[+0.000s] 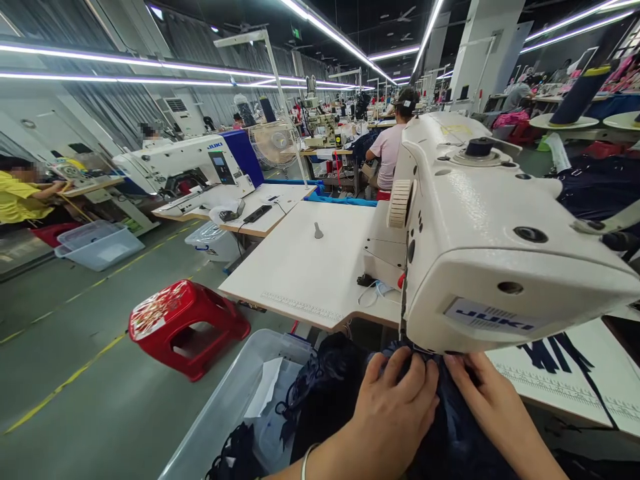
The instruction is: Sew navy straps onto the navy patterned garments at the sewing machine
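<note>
Dark navy cloth (453, 433) is right in the action, bunched at the bottom of the view, its upper edge tucked beneath the head of a white JUKI sewing machine (505, 213)! The left hand (395, 410) has it gripped, fingers bent down into the folds, a pale bangle (307, 461) round that wrist. Across comes the right hand (493, 393), thumb on the cloth just beside the machine head; its fingertips are partly hidden, so whether it pinches or merely presses, one cannot tell.

To the left of the cloth sits a clear plastic tub (210, 417), with white paper (265, 387) and more dark pieces (237, 447) inside. Over on the right, dark strips (553, 353) lie on the worktop near a printed ruler scale (535, 380). Beyond the tub, the pale table (285, 253) carries one small grey object (319, 231).

Out on the floor, a red stool (193, 327), its seat heavily streaked! Farther back, a second JUKI machine (175, 163), a round fan (273, 143), a person in pink (390, 150) with their back turned, and, far left, a person in yellow (17, 197) at another bench.
</note>
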A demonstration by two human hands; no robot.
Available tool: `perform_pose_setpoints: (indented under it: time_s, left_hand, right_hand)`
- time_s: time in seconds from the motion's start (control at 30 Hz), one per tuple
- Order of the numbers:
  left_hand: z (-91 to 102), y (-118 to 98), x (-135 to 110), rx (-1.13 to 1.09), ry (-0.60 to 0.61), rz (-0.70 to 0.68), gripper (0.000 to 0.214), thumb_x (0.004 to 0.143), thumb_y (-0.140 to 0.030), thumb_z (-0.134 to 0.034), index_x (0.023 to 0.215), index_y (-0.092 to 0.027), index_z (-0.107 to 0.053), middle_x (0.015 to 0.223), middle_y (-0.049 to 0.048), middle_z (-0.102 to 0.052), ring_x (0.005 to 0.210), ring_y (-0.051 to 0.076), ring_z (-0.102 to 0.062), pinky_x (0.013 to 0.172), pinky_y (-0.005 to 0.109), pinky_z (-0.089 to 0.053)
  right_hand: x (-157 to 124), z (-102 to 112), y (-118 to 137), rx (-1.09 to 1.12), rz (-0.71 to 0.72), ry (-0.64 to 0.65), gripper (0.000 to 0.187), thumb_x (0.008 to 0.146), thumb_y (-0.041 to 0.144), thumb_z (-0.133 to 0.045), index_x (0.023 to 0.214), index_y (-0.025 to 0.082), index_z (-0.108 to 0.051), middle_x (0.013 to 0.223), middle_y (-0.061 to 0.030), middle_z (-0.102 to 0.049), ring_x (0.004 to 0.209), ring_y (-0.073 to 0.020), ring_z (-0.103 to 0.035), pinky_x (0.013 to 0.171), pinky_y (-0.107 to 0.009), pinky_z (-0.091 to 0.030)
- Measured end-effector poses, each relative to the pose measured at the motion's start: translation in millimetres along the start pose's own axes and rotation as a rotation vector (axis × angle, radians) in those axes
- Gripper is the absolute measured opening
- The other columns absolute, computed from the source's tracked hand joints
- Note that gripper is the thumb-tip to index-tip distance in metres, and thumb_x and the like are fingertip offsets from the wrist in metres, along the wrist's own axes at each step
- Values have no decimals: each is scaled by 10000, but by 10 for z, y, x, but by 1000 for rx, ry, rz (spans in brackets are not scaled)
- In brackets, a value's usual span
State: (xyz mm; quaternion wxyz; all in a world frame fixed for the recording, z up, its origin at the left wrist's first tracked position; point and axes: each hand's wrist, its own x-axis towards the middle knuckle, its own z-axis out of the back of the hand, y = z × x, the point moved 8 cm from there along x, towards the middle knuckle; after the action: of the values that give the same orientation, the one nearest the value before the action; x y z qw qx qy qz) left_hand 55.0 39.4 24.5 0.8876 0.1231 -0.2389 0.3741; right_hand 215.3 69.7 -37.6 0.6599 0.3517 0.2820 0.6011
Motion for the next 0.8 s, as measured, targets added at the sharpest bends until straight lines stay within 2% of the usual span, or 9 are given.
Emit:
perform_pose_setpoints:
  time_s: [0.23, 0.33, 0.43, 0.5, 0.57, 0.63, 0.7, 0.73, 0.8]
  left_hand:
    - [11, -3, 10, 20, -1, -11, 348, 1001, -322, -413, 1295, -196, -551, 1223, 34, -611, 1132, 208, -519, 991, 361, -347]
    - [0, -23, 14, 38, 15, -26, 354, 998, -317, -408, 1290, -182, -555, 1218, 60, -608, 1123, 235, -519, 991, 382, -349]
    - [19, -45, 25, 48, 22, -46, 366, 996, -315, -406, 1298, -166, -549, 1216, 69, -603, 1119, 244, -515, 986, 384, -353]
    - [18, -48, 27, 34, 37, -44, 394, 1002, -362, -395, 1317, -171, -536, 1228, 61, -598, 1136, 243, -505, 989, 375, -353]
    - [2, -57, 22, 12, 47, -40, 501, 1004, -505, -334, 1339, -183, -521, 1238, 59, -597, 1164, 250, -492, 999, 372, -350]
    - [5, -79, 19, -6, 8, -33, 716, 946, -686, -203, 1339, -183, -526, 1218, 71, -611, 1172, 264, -489, 993, 371, -351]
    - [49, -110, 24, -10, -83, -29, 897, 856, -796, -98, 1289, -168, -572, 1168, 91, -633, 1150, 288, -502, 965, 382, -357]
    - [62, -131, 32, -6, -113, -39, 925, 833, -822, -102, 1260, -164, -594, 1145, 96, -640, 1136, 299, -509, 946, 388, -360]
    - [53, -174, 57, 28, -122, -88, 835, 843, -814, -250, 1224, -168, -618, 1125, 100, -647, 1106, 312, -522, 908, 393, -360]
  right_hand:
    - [-28, 352, -415, -88, 40, -15, 395, 793, 626, -580, 862, 247, -671, 911, -51, -720, 863, -232, -692, 731, -266, -548]
    - [-82, 532, -589, -127, 27, -59, 461, 725, 690, -602, 798, 240, -673, 856, -64, -712, 797, -252, -693, 704, -305, -560]
    - [-154, 684, -775, -144, 5, -87, 507, 678, 728, -609, 787, 236, -662, 866, -82, -705, 818, -282, -687, 743, -357, -564]
    - [-192, 759, -923, -160, -26, -84, 512, 669, 732, -609, 802, 240, -652, 889, -88, -697, 838, -292, -682, 731, -368, -564]
    - [-223, 832, -1036, -180, -50, -92, 499, 680, 721, -607, 821, 244, -641, 896, -89, -685, 834, -293, -677, 682, -358, -560]
    - [-266, 912, -1026, -187, -24, -132, 468, 706, 691, -610, 847, 244, -630, 899, -88, -673, 844, -288, -665, 689, -355, -545]
    - [-331, 988, -875, -184, 50, -188, 411, 760, 635, -605, 877, 241, -615, 899, -82, -659, 867, -275, -641, 771, -364, -514]
    - [-367, 1027, -773, -180, 83, -221, 364, 811, 593, -577, 898, 240, -601, 895, -74, -652, 869, -259, -626, 799, -362, -492]
    - [-397, 1015, -628, -175, 71, -170, 280, 896, 510, -511, 881, 236, -566, 862, -51, -634, 834, -226, -596, 792, -342, -456]
